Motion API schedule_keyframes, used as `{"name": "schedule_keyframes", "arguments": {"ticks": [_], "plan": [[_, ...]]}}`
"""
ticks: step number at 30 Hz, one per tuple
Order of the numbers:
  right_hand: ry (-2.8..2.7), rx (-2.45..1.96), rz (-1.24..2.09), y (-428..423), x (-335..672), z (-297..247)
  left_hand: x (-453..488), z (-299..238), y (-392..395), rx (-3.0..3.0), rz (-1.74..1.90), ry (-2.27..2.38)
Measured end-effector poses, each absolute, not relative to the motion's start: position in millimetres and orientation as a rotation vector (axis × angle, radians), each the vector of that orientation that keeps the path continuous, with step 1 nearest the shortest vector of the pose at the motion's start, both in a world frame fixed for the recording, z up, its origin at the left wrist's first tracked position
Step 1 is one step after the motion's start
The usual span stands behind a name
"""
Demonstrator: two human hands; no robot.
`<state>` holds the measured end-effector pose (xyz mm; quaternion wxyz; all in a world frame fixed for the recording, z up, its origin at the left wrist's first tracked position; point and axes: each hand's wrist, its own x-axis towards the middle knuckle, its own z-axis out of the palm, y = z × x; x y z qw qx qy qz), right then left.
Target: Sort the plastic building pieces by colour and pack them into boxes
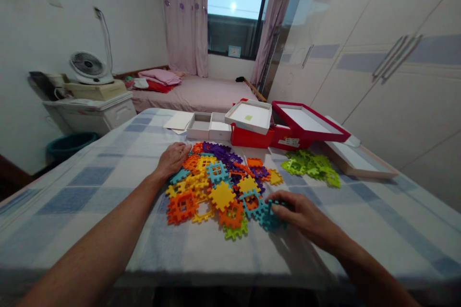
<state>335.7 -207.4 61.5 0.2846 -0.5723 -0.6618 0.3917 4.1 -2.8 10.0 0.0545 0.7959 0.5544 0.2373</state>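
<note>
A heap of interlocking plastic tiles with notched edges (222, 195) lies mid-table, in orange, yellow, purple, teal and some green. Against the heap's left side rests my left hand (173, 159), its fingers lying along the outer tiles without gripping any. At the right front of the heap, my right hand (297, 213) has its thumb and fingers closed on teal tiles (272, 217); how many is partly hidden by the fingers. A separate pile of lime-green tiles (310, 167) lies farther right.
Behind the tiles stand white boxes (199, 127), a red box (252, 137) with a white tray (249, 114) on it, and a red-rimmed lid (309, 120). Another shallow box (363, 160) lies at right. A checked cloth (108, 172) covers the table.
</note>
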Motion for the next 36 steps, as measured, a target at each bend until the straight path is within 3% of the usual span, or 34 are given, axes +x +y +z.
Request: {"name": "schedule_keyframes", "arguments": {"ticks": [7,20,25,30,36], "plan": [[-1.855,-1.632,0.478,-227.3,320.0,24.6,5.0,9.3,-3.4,2.399,0.729,1.710],[-1.573,-1.768,0.420,-238.8,322.7,16.1,6.6,12.7,-7.1,2.420,0.714,1.705],[-1.415,-1.810,0.457,-239.9,326.7,38.6,5.8,13.1,-6.9,2.488,0.690,1.704],[-1.522,-1.754,0.648,-231.6,302.7,47.2,5.9,13.3,-7.2,2.525,0.680,1.700],[-1.608,-1.769,0.521,-221.0,289.0,27.8,6.1,10.3,-6.0,2.467,0.723,1.732]]}}
